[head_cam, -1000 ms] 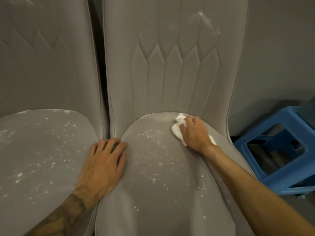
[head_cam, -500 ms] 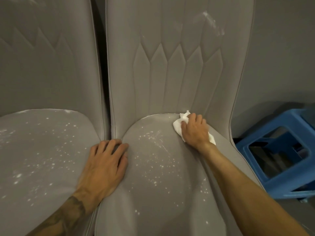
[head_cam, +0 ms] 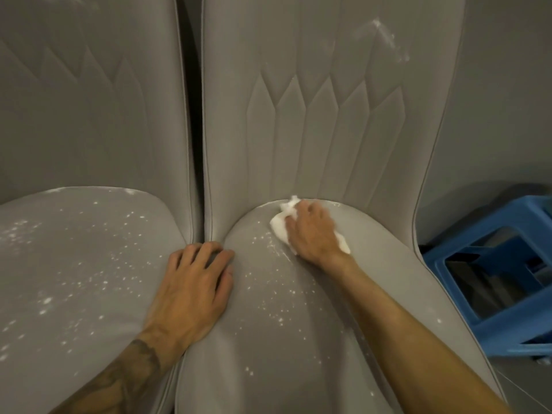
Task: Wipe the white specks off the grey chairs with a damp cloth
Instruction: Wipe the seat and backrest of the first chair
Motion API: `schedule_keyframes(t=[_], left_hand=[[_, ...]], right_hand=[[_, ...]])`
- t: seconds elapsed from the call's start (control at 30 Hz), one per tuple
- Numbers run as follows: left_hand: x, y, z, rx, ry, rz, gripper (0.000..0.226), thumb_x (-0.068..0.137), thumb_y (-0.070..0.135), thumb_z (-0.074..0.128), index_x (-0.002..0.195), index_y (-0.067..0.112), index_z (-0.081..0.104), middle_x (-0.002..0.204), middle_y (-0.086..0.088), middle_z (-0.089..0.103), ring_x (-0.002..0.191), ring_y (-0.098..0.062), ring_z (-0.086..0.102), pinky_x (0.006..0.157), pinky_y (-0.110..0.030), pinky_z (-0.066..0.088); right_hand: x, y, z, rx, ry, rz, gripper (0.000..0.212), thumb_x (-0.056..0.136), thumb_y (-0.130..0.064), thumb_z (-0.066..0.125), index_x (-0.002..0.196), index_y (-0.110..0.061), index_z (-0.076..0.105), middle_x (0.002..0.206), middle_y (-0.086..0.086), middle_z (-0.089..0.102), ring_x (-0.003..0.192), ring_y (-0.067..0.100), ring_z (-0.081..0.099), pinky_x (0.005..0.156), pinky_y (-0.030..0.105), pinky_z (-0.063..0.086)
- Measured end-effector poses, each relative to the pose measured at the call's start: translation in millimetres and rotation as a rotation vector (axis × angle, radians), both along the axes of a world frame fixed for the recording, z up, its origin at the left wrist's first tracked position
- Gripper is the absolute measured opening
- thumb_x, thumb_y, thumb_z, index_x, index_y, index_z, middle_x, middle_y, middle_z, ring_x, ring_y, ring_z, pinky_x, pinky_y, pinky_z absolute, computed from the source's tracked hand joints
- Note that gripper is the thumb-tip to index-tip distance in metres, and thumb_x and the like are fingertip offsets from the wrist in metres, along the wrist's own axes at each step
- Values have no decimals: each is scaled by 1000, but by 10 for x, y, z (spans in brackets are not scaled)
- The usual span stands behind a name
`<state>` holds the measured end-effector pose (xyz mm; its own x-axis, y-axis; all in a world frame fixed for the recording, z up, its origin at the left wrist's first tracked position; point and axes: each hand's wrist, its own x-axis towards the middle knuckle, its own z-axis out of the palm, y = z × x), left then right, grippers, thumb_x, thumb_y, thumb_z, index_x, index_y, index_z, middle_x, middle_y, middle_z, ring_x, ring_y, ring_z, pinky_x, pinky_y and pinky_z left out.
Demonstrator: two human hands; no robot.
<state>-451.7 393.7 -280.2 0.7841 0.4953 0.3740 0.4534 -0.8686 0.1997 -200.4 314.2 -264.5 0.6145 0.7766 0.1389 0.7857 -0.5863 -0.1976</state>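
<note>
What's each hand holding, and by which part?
The right hand grips the crumpled white cloth by its middle, ends sticking out; the left hand holds nothing.

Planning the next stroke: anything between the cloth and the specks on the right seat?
Nothing visible. The cloth under the right hand borders the specks on bare seat; the left hand rests at the seat's left edge, beside them.

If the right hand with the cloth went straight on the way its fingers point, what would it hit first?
Probably the right chair's backrest: the right hand, holding the cloth, points up the seat, and the back rises just beyond its fingers. Exact depth is unclear.
</note>
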Motion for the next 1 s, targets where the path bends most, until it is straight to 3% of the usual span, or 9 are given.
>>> schedule_keyframes(t=[0.07,0.13,0.3,0.5,0.67,0.73,0.87,0.93,1.0], left_hand=[[-4,-4,1,-3,5,6,41,103,37,38,124,20,68,122,1,61,108,-22,56,94,-41,42],[-4,-3,0,0,8,4,42,103,38,37,125,20,69,122,1,62,108,-22,56,95,-42,42],[0,-9,16,-12,-2,-1,36,103,35,40,124,22,67,123,2,60,108,-22,54,95,-39,40],[-12,-13,15,-25,-23,-2,27,102,31,44,118,20,63,122,2,57,105,-20,52,92,-37,39],[-44,-49,106,-117,-64,9,14,103,22,53,105,11,61,114,-5,55,98,-23,52,88,-42,47],[-115,-51,138,-128,-40,-6,13,104,21,57,106,10,62,114,-5,55,99,-23,52,88,-42,47],[-353,-43,151,-67,33,-5,28,106,28,50,119,8,65,124,-11,59,113,-30,58,100,-43,48],[-435,-78,163,-71,82,19,41,105,34,42,126,7,64,131,-14,59,119,-32,58,105,-45,47],[-460,-119,156,-84,113,40,46,105,35,37,130,7,63,135,-14,58,123,-33,57,109,-46,45]], right_hand=[[-273,-66,-76,26,-15,248,46,100,-43,27,120,-7,49,114,17,51,99,35,47,90,47,40],[-201,-138,-78,21,-11,314,39,101,-41,31,116,-9,49,112,14,51,97,33,47,90,46,39],[71,122,-2,-45,-7,-13,41,103,-36,35,131,-7,42,129,18,47,115,35,45,99,44,36],[-499,27,-125,44,15,403,37,99,-43,32,113,-12,48,110,12,50,98,33,46,91,46,38],[-184,264,4,-27,30,98,39,103,-38,38,131,-11,45,124,18,48,113,36,45,97,45,37],[-396,332,-8,-51,-19,165,44,102,-41,34,135,-13,42,126,17,48,111,35,46,97,46,39],[-851,-64,-77,47,41,481,38,98,-49,28,112,-18,45,104,9,48,91,30,46,86,47,42],[-714,-100,-38,15,33,460,37,100,-47,33,116,-17,47,106,10,49,94,33,47,88,45,39],[-553,66,31,-30,-1,292,37,103,-41,38,125,-12,47,115,16,49,103,36,48,92,45,36]])
